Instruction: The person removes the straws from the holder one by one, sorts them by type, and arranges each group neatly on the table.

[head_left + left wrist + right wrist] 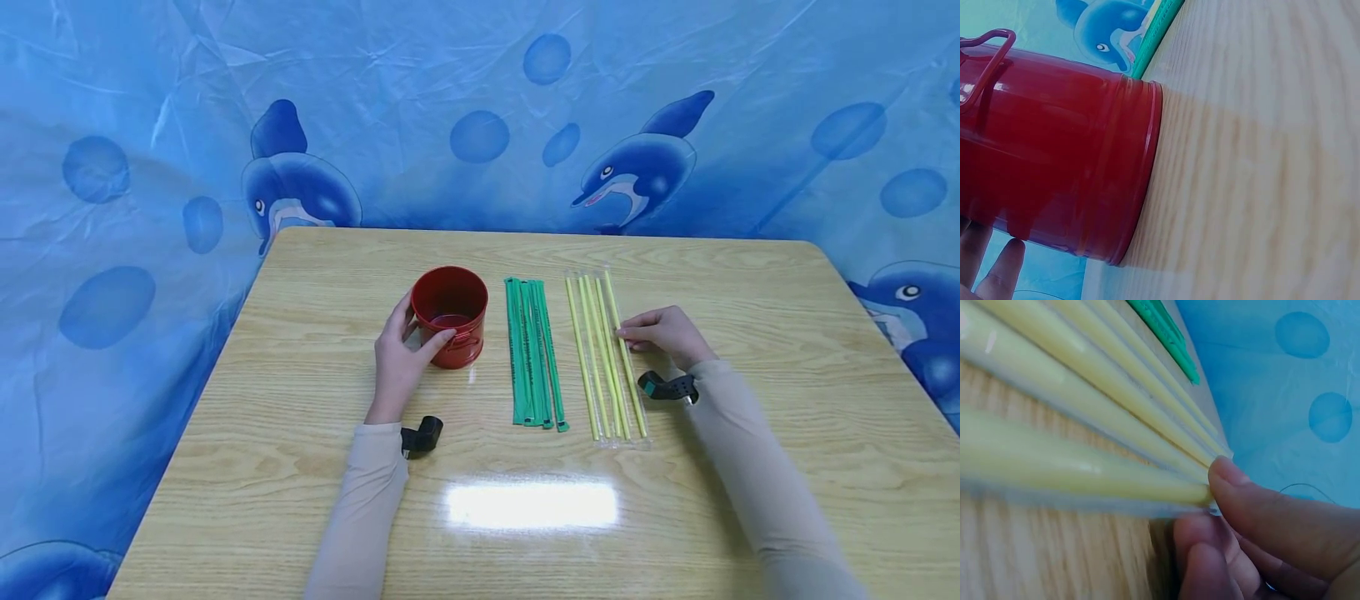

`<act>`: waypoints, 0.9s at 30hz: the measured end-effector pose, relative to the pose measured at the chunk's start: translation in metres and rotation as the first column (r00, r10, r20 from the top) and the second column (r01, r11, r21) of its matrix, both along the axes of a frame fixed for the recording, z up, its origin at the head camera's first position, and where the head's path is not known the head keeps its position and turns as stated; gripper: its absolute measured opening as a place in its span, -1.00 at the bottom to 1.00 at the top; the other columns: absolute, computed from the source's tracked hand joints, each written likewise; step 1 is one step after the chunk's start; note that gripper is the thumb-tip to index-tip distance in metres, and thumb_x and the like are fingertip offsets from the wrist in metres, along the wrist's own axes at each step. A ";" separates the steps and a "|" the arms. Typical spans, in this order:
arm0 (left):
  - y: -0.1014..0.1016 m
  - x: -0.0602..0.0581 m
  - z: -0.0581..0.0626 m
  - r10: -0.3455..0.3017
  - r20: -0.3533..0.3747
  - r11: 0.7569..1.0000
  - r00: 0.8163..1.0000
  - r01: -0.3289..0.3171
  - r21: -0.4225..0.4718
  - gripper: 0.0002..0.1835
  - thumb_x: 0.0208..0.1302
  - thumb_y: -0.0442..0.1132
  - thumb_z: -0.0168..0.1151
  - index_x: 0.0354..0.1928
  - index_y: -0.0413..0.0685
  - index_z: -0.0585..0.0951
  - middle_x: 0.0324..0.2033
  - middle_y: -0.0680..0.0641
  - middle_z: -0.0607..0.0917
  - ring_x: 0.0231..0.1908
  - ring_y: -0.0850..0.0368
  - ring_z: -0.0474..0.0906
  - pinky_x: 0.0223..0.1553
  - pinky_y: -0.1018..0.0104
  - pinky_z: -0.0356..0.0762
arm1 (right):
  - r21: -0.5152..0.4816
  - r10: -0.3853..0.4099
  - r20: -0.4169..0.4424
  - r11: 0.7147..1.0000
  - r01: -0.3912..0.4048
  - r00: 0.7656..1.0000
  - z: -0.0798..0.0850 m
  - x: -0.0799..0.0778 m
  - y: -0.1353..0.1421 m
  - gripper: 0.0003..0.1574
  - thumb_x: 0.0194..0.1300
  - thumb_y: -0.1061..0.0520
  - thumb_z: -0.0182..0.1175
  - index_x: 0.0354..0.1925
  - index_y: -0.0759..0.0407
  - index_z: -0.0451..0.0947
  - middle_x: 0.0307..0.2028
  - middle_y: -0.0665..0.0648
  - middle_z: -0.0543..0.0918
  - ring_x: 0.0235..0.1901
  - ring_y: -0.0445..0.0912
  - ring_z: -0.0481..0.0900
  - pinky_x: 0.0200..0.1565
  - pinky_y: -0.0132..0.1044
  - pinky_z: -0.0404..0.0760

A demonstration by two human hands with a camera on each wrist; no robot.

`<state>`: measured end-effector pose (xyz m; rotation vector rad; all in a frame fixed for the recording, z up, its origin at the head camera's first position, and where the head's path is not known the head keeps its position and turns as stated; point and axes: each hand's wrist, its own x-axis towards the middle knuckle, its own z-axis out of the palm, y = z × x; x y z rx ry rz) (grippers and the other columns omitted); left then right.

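My left hand (399, 362) grips a red cup (467, 350) with a wire handle, which stands upright on the table, fingers on its far left side and thumb across the front. Two fingertips show against the cup's wall (1066, 156) in the left wrist view. On the right, my right hand (663, 335) pinches the rightmost yellow straw (628, 367), sealed in a clear wrapper, between thumb (1254, 494) and fingers. Several more wrapped yellow straws (588, 350) lie side by side to its left. Between cup and straws is a row of slim green wrapped sticks (528, 354) with dark print.
The wooden table (300, 467) has a light grain and a bright reflection near its front. Behind it hangs a blue sheet (420, 100) with dolphins and bubbles. Each wrist wears a small black camera (423, 435) on a band.
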<state>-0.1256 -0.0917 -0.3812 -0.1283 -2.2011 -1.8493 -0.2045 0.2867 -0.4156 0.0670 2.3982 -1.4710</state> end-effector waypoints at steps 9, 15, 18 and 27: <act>0.000 -0.002 -0.002 0.003 -0.011 1.000 1.000 -0.003 -0.008 -0.22 0.11 -0.37 0.37 0.35 -0.33 0.23 0.28 -0.30 0.34 0.27 -0.19 0.27 0.25 0.01 0.30 | 0.136 -0.033 -0.037 0.990 0.038 0.999 0.002 0.004 -0.008 -0.53 0.18 0.19 0.31 -0.05 0.53 0.52 -0.48 0.02 0.67 -0.54 -0.23 0.59 -0.42 -0.38 0.65; 0.001 -0.002 0.000 0.001 -0.010 1.000 1.000 -0.001 -0.010 -0.24 0.12 -0.38 0.35 0.35 -0.34 0.22 0.27 -0.31 0.34 0.27 -0.20 0.26 0.24 -0.01 0.30 | 0.178 -0.042 -0.034 0.983 0.048 0.999 0.004 0.006 -0.010 -0.56 0.19 0.17 0.31 -0.08 0.50 0.54 -0.51 0.03 0.66 -0.53 -0.21 0.57 -0.43 -0.37 0.63; 0.002 -0.002 0.001 -0.001 -0.004 1.000 1.000 0.001 -0.009 -0.24 0.13 -0.39 0.35 0.35 -0.33 0.22 0.28 -0.30 0.34 0.27 -0.20 0.26 0.24 0.00 0.30 | 0.190 -0.037 -0.044 0.981 0.044 0.998 0.005 0.007 -0.010 -0.57 0.18 0.17 0.31 -0.09 0.49 0.55 -0.50 0.04 0.66 -0.52 -0.21 0.57 -0.43 -0.38 0.63; 0.000 -0.005 -0.009 0.007 -0.007 1.000 1.000 -0.007 -0.006 -0.22 0.12 -0.34 0.37 0.36 -0.26 0.23 0.28 -0.24 0.35 0.28 -0.15 0.27 0.24 0.04 0.31 | 0.193 -0.017 -0.045 0.981 0.026 0.999 0.006 0.007 -0.009 -0.56 0.20 0.16 0.30 -0.07 0.49 0.55 -0.46 0.06 0.67 -0.50 -0.20 0.58 -0.42 -0.37 0.63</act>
